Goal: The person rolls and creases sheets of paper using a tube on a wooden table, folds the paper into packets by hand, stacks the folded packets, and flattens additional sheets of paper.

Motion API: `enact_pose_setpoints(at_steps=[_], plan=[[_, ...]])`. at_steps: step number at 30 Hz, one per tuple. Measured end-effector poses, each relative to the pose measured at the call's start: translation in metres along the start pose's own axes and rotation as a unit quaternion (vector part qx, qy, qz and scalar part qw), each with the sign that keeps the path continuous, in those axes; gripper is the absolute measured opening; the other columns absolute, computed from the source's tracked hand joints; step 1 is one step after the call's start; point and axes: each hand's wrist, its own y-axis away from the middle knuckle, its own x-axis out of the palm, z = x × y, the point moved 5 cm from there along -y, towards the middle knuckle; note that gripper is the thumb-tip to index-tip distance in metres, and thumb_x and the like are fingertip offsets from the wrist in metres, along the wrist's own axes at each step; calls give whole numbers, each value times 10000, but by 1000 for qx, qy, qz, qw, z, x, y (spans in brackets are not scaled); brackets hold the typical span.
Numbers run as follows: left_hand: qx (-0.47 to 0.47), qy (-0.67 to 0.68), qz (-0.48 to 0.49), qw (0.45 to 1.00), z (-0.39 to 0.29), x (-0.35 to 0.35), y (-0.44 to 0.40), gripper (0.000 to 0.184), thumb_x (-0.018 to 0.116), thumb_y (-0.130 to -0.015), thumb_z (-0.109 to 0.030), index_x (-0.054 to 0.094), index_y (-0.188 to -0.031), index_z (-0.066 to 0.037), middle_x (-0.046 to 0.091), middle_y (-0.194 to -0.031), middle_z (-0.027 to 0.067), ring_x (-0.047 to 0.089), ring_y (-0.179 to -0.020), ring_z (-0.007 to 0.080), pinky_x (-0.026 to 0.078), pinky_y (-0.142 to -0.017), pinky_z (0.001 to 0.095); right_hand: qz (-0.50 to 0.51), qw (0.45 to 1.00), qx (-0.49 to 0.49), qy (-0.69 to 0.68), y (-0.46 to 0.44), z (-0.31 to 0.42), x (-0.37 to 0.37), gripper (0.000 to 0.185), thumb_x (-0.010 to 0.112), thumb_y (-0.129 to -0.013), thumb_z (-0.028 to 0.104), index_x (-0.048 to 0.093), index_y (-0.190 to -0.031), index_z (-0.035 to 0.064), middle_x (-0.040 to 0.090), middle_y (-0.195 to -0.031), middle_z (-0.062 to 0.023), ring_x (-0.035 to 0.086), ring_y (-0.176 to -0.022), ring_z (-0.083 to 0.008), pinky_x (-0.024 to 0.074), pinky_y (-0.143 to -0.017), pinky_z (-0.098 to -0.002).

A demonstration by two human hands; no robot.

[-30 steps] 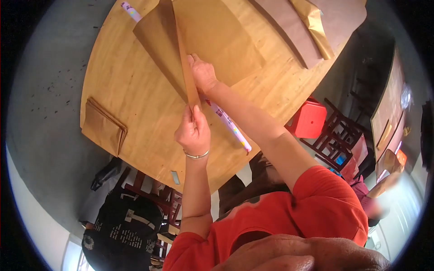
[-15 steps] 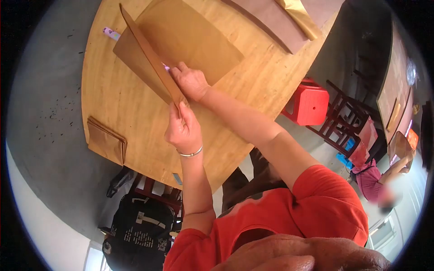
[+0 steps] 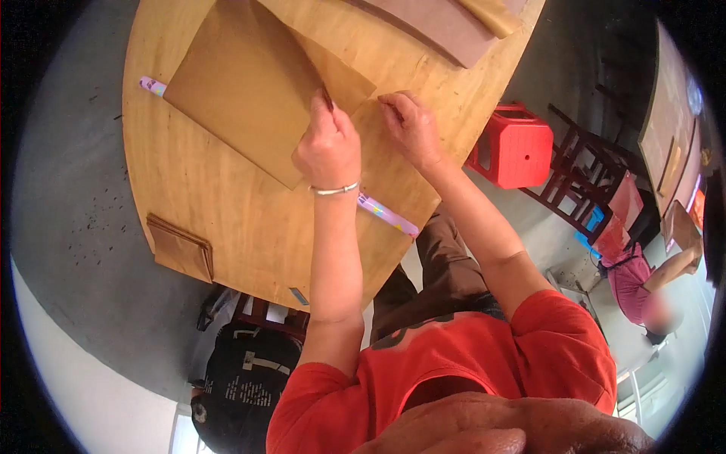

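My left hand [image 3: 328, 145] grips the near edge of a large brown paper sheet [image 3: 234, 83], whose flap is lifted and folded over to the right. To the right of the paper, near its right corner, is my right hand [image 3: 411, 127], fingers curled together; whether something small is in them is hidden. Under the paper runs a long purple patterned roll [image 3: 388, 215]; its two ends show at the paper's left and beyond my left wrist. Everything lies on a round wooden table [image 3: 249, 234].
A folded brown paper stack [image 3: 181, 248] rests at the table's left edge, a small grey blade-like piece [image 3: 299, 296] at the near edge. Mauve sheets [image 3: 431, 26] lie at the far side. Beyond are a red stool [image 3: 522, 147], chairs, another table and two people, one in black [image 3: 246, 378].
My left hand has carried the paper's edge up and to the right, turning the flap over. My right hand has come off the roll and moved right. The view has shifted somewhat.
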Motion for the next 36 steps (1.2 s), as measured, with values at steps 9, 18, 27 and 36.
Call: enact_pose_setpoints(at_steps=[9,18,27,36], plan=[[3,-11,38,999,5,69,11,97,697,-755,-156,662,-795,-75,661,-689,59,641,-587,250,507,-526,383,14,991,126,-46,-15,-5,-1,171,657,-831,98,685,-969,0,688,-875,-173,690,-756,-261,547,-658,-322],[-27,23,114,993,4,82,12,252,741,-683,-173,618,-877,-70,607,-973,110,617,-863,319,527,-661,424,60,970,159,-175,-22,-12,-4,224,662,-837,182,680,-939,-17,676,-796,-118,648,-672,-174,515,-614,-292],[93,121,121,981,10,51,7,268,672,-741,-129,616,-978,-16,615,-1029,147,610,-917,333,512,-776,405,-7,981,176,-81,-30,7,6,238,673,-800,242,660,-782,5,611,-704,-146,613,-609,-296,488,-559,-391],[-293,362,137,874,161,33,-88,187,642,-895,-171,608,-1015,-32,660,-941,64,647,-853,137,514,-706,248,-48,984,-26,-167,-22,59,13,107,677,-771,38,628,-851,-13,656,-938,-142,659,-719,-218,534,-584,-289]])
